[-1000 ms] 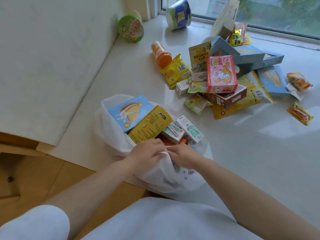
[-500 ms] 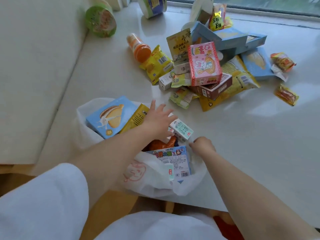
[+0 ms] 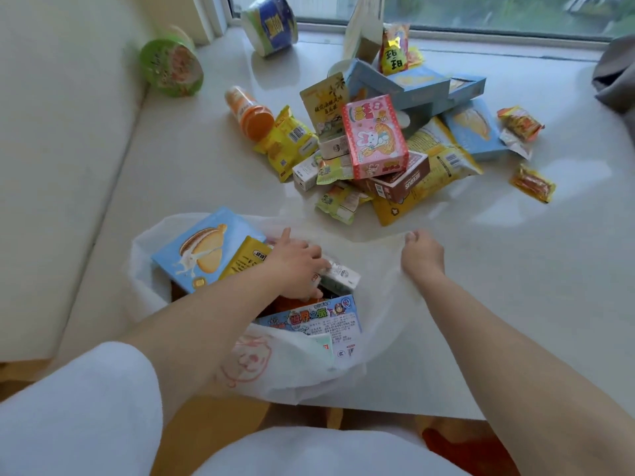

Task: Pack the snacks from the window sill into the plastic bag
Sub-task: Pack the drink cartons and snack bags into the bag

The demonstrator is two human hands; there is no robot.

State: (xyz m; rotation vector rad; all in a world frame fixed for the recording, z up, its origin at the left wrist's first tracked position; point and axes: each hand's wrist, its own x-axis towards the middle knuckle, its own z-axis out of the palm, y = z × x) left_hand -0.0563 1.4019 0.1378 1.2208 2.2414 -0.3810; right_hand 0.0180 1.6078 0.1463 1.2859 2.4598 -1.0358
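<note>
Snacks (image 3: 385,139) lie heaped on the window sill (image 3: 206,173), well beyond both hands, while a white plastic bag (image 3: 292,369) sits open at the sill's near edge, partly filled. The left hand (image 3: 297,266) reaches down into the bag's mouth, its fingers curled over a small white carton (image 3: 342,274) lodged among the goods already packed; whether it truly grips the carton or only presses it down cannot be told. To the left of that hand a pale blue biscuit box (image 3: 202,249) and a yellow box (image 3: 245,259) stand tilted in the bag, and just on the near side of it a flat pack with cartoon print (image 3: 316,321) leans against the bag's front wall. The right hand (image 3: 421,255) is closed on the bag's thin rim, pinching the plastic and pulling it out to the right so that the mouth gapes.

By all appearances the step in hand is settling the packed items to make room, with the larger part of the job yet to do: the pink rabbit box (image 3: 374,135), an orange-lidded tub (image 3: 249,111) and two cup noodle bowls (image 3: 171,67) near the window are among the many things unpacked. The next move probably calls for freeing the left hand and stretching forward to the heap, the right holding the rim wide.
</note>
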